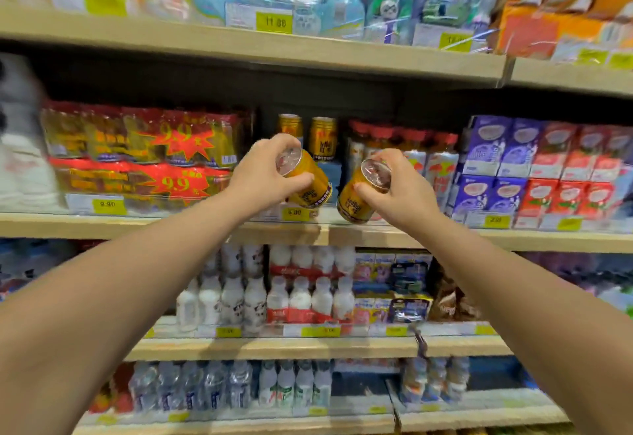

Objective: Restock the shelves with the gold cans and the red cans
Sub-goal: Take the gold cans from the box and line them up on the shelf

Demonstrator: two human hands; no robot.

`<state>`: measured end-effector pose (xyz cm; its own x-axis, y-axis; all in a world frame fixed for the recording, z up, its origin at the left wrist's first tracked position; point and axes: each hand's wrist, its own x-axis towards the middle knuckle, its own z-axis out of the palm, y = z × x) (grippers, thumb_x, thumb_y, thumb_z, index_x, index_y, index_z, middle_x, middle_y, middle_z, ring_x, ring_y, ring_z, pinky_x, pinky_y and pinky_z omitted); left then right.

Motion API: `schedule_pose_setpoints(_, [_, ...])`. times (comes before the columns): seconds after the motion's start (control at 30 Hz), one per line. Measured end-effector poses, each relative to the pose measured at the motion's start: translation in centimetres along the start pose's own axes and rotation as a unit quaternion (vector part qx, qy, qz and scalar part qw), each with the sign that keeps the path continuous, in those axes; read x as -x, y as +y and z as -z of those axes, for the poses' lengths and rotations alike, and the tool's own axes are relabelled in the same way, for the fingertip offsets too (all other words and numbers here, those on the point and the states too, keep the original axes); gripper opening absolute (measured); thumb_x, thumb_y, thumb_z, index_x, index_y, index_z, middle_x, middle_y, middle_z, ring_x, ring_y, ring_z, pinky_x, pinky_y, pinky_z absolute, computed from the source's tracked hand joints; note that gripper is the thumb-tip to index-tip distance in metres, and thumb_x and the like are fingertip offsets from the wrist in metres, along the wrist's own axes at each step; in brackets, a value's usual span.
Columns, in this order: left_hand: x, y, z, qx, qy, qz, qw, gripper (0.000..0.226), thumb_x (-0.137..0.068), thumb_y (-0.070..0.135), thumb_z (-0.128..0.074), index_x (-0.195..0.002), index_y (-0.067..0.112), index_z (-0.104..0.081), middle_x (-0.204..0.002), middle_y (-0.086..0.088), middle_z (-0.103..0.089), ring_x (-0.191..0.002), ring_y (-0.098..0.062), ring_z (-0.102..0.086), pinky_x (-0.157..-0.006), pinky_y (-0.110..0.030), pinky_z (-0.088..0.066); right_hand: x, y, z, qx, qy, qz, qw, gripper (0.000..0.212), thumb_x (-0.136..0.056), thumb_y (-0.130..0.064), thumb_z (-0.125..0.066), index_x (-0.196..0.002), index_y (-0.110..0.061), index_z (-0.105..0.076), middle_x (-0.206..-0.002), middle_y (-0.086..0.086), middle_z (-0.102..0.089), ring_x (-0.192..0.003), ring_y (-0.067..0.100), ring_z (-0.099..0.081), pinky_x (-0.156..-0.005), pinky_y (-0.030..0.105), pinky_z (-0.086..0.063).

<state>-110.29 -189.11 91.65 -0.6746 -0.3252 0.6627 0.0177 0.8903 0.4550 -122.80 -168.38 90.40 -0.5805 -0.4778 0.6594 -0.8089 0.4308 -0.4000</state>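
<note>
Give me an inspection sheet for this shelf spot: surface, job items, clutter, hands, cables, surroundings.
Surface: middle shelf, wooden edge with yellow price tags; a narrow gap holds the gold cans.
Job's things: two shelved gold cans upright at the back of the gap; left held can and right held can, both tilted. Red cans: nothing seen.
Clutter: nothing seen.
Hands: left hand grips one can by its top; right hand grips the other the same way.
Cables: nothing seen.
Surroundings: red wrapped multipacks left of the gap, purple and red cartons right, white bottles on the shelf below.
</note>
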Motion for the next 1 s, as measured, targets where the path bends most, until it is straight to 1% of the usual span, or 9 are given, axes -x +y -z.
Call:
schedule_pose_setpoints(0.1, [-1.4, 0.1, 0.4, -0.017, 0.029, -0.008, 0.999, 0.06, -0.07, 0.046, -0.072, -0.124, 0.033, -0.05, -0.116, 0.002, -0.05, -0.096, -0.007, -0.044, -0.078, -0.02, -0.034, -3.1, 0.5, 0.1, 0.017, 0.02, 0.059, 0.998, 0.052, -0.077, -0.051, -0.064, -0.119, -0.028, -0.045, -0.117, -0.001, -0.055, -0.094, 0.016, -0.055, -0.068, 0.03, -0.04])
schedule_pose_setpoints(0.2, [-1.9, 0.0, 0.5, -0.017, 0.063, 0.005, 0.998, 0.064, -0.071, 0.046, -0.072, -0.129, 0.036, -0.047, -0.115, 0.008, -0.043, -0.096, -0.004, -0.043, -0.069, -0.007, -0.028, -5.5, 1.1, -1.0, 0.032, 0.01, 0.1, 0.994, 0.047, -0.079, -0.047, -0.065, -0.117, -0.025, -0.048, -0.115, 0.0, -0.055, -0.09, 0.013, -0.05, -0.06, 0.024, -0.034])
schedule_pose_setpoints(0.3, [-2.2, -0.2, 0.6, -0.026, 0.081, 0.008, 0.996, 0.067, -0.073, 0.048, -0.07, -0.132, 0.041, -0.04, -0.12, 0.012, -0.042, -0.101, -0.001, -0.042, -0.069, -0.006, -0.029, -6.9, 1.5, -2.7, 0.076, -0.022, 0.129, 0.988, 0.045, -0.081, -0.046, -0.064, -0.117, -0.024, -0.047, -0.115, 0.002, -0.056, -0.093, 0.02, -0.054, -0.062, 0.027, -0.038])
schedule_pose_setpoints(0.43, [-2.7, -0.3, 1.1, -0.022, 0.093, 0.037, 0.995, 0.062, -0.069, 0.048, -0.074, -0.119, 0.042, -0.038, -0.119, 0.009, -0.05, -0.1, -0.009, -0.051, -0.072, -0.022, -0.046, -7.6, 2.2, -4.9, 0.114, -0.059, 0.136, 0.982, 0.04, -0.083, -0.05, -0.058, -0.111, -0.024, -0.048, -0.104, 0.002, -0.06, -0.086, 0.02, -0.056, -0.06, 0.032, -0.045])
schedule_pose_setpoints(0.53, [-3.1, -0.5, 1.4, -0.058, 0.093, 0.038, 0.993, 0.048, -0.071, 0.05, -0.071, -0.108, 0.04, -0.042, -0.118, 0.005, -0.053, -0.097, -0.013, -0.051, -0.07, -0.027, -0.045, -7.8, 2.5, -6.2, 0.113, -0.071, 0.132, 0.982, 0.038, -0.084, -0.054, -0.055, -0.107, -0.024, -0.049, -0.097, 0.002, -0.062, -0.08, 0.021, -0.055, -0.056, 0.029, -0.039])
schedule_pose_setpoints(0.67, [-4.2, -0.7, 1.6, -0.105, 0.077, 0.044, 0.991, 0.044, -0.074, 0.051, -0.068, -0.109, 0.037, -0.046, -0.116, 0.002, -0.055, -0.097, -0.018, -0.052, -0.066, -0.03, -0.046, -8.0, 2.3, -7.3, 0.133, -0.078, 0.115, 0.981, 0.042, -0.085, -0.058, -0.051, -0.109, -0.025, -0.049, -0.094, 0.001, -0.061, -0.074, 0.018, -0.051, -0.053, 0.028, -0.039])
schedule_pose_setpoints(0.77, [-5.2, -0.8, 1.6, -0.114, 0.077, 0.049, 0.989, 0.045, -0.075, 0.049, -0.068, -0.113, 0.035, -0.05, -0.117, 0.001, -0.057, -0.103, -0.02, -0.053, -0.074, -0.034, -0.049, -8.2, 1.9, -7.4, 0.181, -0.111, 0.096, 0.972, 0.045, -0.087, -0.061, -0.044, -0.114, -0.025, -0.049, -0.088, -0.002, -0.055, -0.072, 0.017, -0.051, -0.05, 0.027, -0.039])
schedule_pose_setpoints(0.83, [-5.9, -0.9, 1.7, -0.116, 0.073, 0.056, 0.989, 0.046, -0.075, 0.047, -0.068, -0.116, 0.033, -0.052, -0.116, 0.001, -0.057, -0.106, -0.023, -0.053, -0.081, -0.04, -0.052, -8.3, 1.7, -7.4, 0.208, -0.129, 0.091, 0.965, 0.046, -0.088, -0.062, -0.043, -0.117, -0.027, -0.051, -0.092, -0.001, -0.054, -0.075, 0.017, -0.052, -0.05, 0.026, -0.039])
schedule_pose_setpoints(1.0, [-7.2, -1.6, 1.7, -0.12, 0.052, 0.055, 0.99, 0.047, -0.077, 0.043, -0.067, -0.121, 0.03, -0.055, -0.12, -0.003, -0.058, -0.111, -0.026, -0.052, -0.089, -0.044, -0.049, -8.3, 0.4, -7.0, 0.184, -0.075, 0.119, 0.973, 0.04, -0.088, -0.057, -0.048, -0.113, -0.028, -0.056, -0.11, -0.001, -0.051, -0.077, 0.013, -0.045, -0.049, 0.024, -0.032])
